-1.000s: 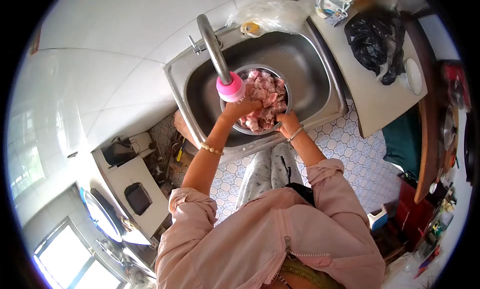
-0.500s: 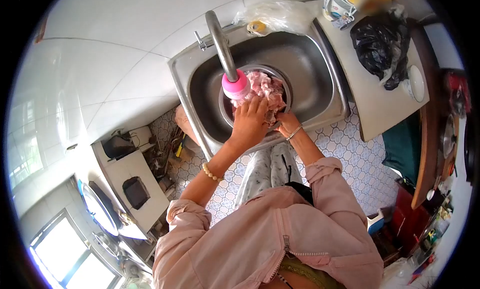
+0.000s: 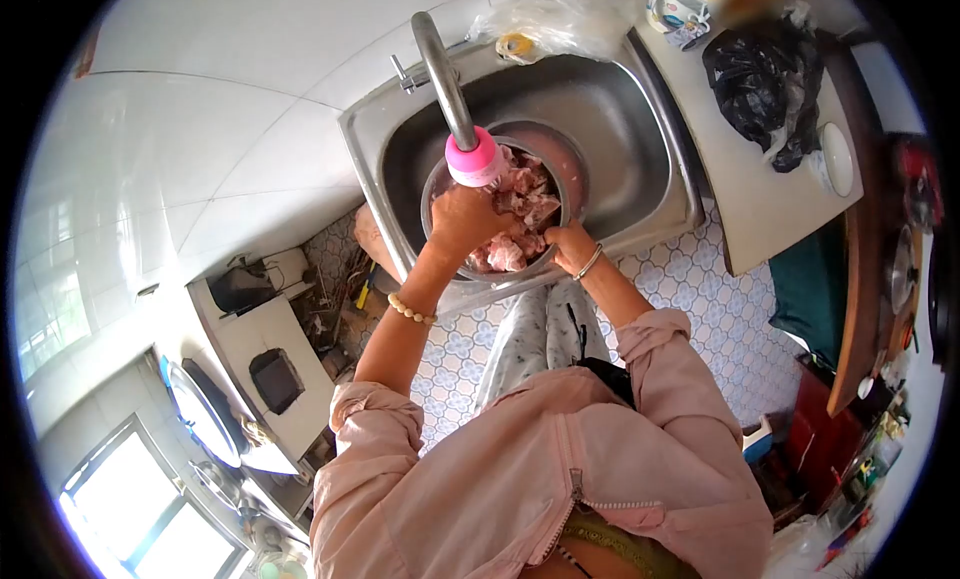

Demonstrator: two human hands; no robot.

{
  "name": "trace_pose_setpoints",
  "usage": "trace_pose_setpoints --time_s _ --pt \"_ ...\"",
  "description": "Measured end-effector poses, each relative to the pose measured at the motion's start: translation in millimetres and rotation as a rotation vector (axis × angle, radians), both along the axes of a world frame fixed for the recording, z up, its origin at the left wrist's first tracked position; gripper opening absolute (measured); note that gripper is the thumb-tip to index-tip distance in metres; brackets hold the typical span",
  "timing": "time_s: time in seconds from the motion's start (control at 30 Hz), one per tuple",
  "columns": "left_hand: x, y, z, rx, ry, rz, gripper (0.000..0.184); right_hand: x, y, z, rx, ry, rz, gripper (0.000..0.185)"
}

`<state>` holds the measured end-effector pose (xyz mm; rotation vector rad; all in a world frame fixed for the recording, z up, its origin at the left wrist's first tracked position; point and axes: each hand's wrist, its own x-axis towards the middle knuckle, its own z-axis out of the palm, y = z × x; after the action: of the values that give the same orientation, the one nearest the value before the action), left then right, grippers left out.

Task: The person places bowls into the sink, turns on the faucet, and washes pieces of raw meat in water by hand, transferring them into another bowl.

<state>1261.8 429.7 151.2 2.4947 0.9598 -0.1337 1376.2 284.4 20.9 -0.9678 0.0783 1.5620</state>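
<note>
A round metal bowl (image 3: 563,194) holding chunks of raw meat (image 3: 532,201) sits in the front left of the stainless steel sink (image 3: 625,169). My left hand (image 3: 465,221) reaches into the bowl's left side against the meat, its fingertips hidden under the pink faucet head (image 3: 473,159). At the bowl's right front rim, my right hand (image 3: 572,247) is closed, gripping the edge. The curved metal faucet (image 3: 440,69) hangs over the bowl. Pinkish liquid (image 3: 568,159) shows behind the bowl on the sink floor.
Clear plastic bags (image 3: 565,24) lie on the sink's back ledge. On the counter (image 3: 745,224) to the right are a crumpled black plastic bag (image 3: 755,84), a white bowl (image 3: 836,159) and a patterned container (image 3: 680,9). Patterned tiles cover the floor (image 3: 680,279).
My left hand has moved left and deeper toward the bowl's side. The bowl has shifted slightly left and toward me, and pinkish liquid now shows behind it. My right hand stays at the rim.
</note>
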Motion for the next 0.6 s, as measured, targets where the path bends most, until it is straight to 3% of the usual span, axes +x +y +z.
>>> trace_pose_setpoints --time_s 0.1,0.17,0.37,0.43,0.5,0.57,0.6 --pt "-3.4 -1.6 5.4 -0.025 0.233 0.011 0.052 0.5 -0.1 -2.2 -0.028 -0.030 -0.012 0.047" --pt "-15.0 -10.4 0.2 0.017 -0.034 0.034 0.052 2.8 -1.0 1.5 -0.013 0.007 -0.019 0.044" --pt "-9.7 -43.3 12.1 0.041 -0.143 -0.033 0.066 0.0 2.8 7.8 0.062 0.070 -0.065 0.042" --pt "-5.7 -39.8 23.8 0.020 -0.158 -0.041 0.065 1.9 1.7 -8.9 0.108 0.020 -0.028 0.042" --pt "-5.7 -27.1 32.1 0.171 -0.243 -0.212 0.051 2.8 1.0 -9.5 0.153 -0.027 0.013 0.042" --pt "-9.6 -16.8 33.8 0.029 -0.186 -0.178 0.047 2.2 1.9 -5.6 0.109 0.007 -0.035 0.043" --pt "-12.3 -10.0 25.2 0.170 -0.253 -0.238 0.047 2.3 2.9 -0.7 0.111 0.009 -0.036 0.043"
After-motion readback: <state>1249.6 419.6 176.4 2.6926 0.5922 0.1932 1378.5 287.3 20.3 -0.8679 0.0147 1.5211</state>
